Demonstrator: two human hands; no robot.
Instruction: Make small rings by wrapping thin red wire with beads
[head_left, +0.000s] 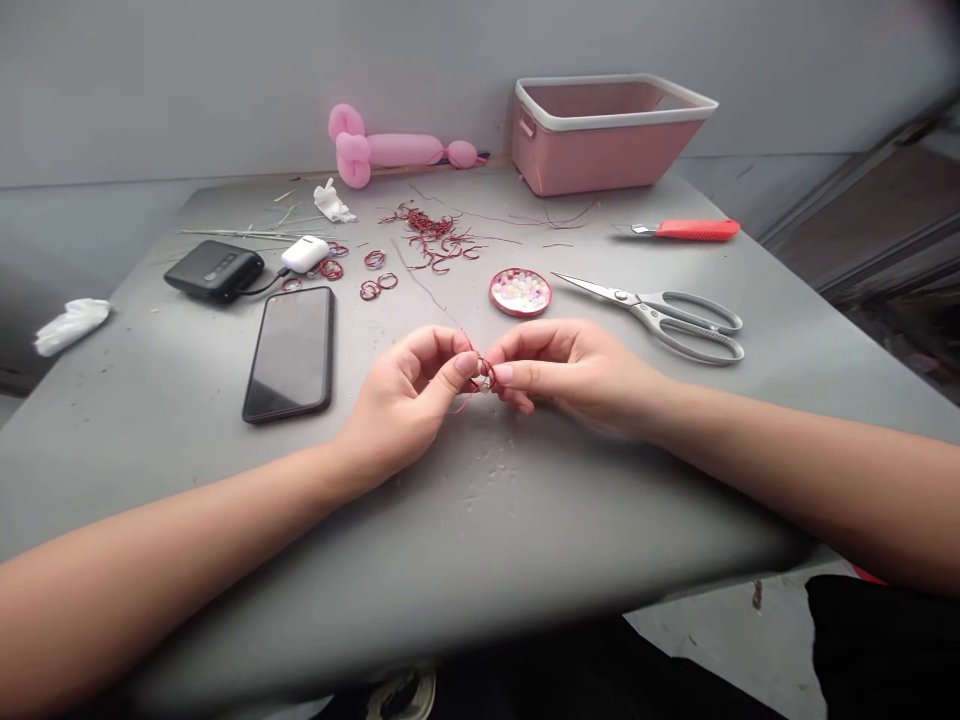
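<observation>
Between my two hands, above the front middle of the table, is a small ring of dark red wire (486, 371) with loose ends sticking out. My left hand (420, 390) pinches its left side between thumb and forefinger. From the other side, my right hand (562, 365) is closed on the same ring, thumb and forefinger pressed together. A pale bead seems to sit at the ring's lower edge, partly hidden by the fingers. Just beyond my hands stands a round red-rimmed dish of pastel beads (520, 291). Several finished-looking wire rings (375, 260) lie farther back on the left.
Grey scissors (652, 312) and a red utility knife (690, 231) lie right. A phone (290, 355), black power bank (214, 270) and white earphone case (304, 254) are left. Behind are red wire pieces (431, 225), a pink balloon (405, 150) and a pink basket (600, 150).
</observation>
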